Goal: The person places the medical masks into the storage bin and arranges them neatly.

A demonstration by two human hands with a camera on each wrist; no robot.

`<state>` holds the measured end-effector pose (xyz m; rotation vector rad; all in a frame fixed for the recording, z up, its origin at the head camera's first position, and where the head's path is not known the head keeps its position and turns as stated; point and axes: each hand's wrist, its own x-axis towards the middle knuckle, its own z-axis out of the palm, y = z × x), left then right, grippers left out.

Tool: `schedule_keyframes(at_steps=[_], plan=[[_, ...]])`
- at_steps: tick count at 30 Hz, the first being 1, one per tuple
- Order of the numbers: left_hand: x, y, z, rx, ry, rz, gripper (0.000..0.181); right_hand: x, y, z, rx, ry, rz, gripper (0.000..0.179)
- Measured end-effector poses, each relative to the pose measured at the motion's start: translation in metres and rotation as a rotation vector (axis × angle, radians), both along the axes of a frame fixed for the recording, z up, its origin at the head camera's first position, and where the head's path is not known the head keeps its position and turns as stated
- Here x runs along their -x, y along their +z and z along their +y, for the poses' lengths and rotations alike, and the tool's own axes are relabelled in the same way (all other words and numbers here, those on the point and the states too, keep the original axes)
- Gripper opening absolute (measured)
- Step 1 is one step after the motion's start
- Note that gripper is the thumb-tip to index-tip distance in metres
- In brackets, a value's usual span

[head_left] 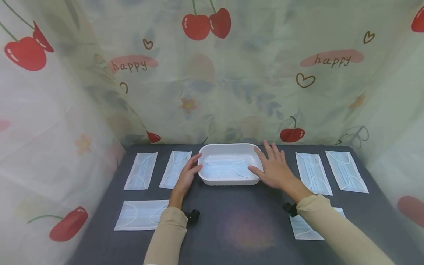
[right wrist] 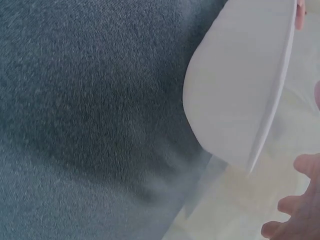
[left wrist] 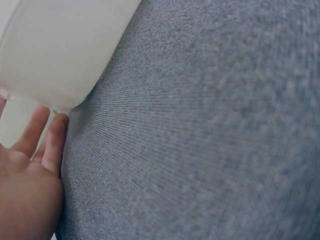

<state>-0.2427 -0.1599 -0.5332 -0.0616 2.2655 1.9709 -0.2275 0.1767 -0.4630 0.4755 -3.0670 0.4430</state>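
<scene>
A white plastic tray (head_left: pixel 228 182) stands at the back middle of the table, with a pale blue face mask (head_left: pixel 225 168) lying flat inside, its ear loops showing. At the tray's left end is my left hand (head_left: pixel 184 179), thumb and fingertips right at the rim. The left wrist view shows fairly straight fingers of that hand (left wrist: pixel 32 180) beside the tray's end wall (left wrist: pixel 65 50). My right hand (head_left: pixel 276 171) is spread at the right end, its thumb over the rim. In the right wrist view, that hand's fingers (right wrist: pixel 295 205) stand apart from the tray (right wrist: pixel 235 80).
On the left of the dark grey table (head_left: pixel 225 228) lie three masks, among them a sideways one (head_left: pixel 140 216) near the left forearm. Two masks (head_left: pixel 313 173) lie at the right, and another (head_left: pixel 306 230) is partly under the right sleeve. A printed curtain (head_left: pixel 245 92) encloses the back and sides.
</scene>
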Motion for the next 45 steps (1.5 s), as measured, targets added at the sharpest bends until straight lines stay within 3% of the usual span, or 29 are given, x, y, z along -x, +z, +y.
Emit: schedule_keyframes(at_steps=[14, 22, 45], plan=[[-0.001, 0.003, 0.001, 0.027, 0.0, -0.014, 0.05, -0.002, 0.006, 0.029, 0.004, -0.076, 0.008, 0.083], [0.0, -0.001, 0.001, 0.01, 0.006, -0.001, 0.046, -0.003, 0.003, 0.051, 0.009, -0.121, -0.011, 0.088], [-0.001, 0.0, -0.001, 0.012, 0.01, 0.001, 0.045, -0.012, -0.001, 0.098, 0.112, -0.223, -0.062, 0.094]])
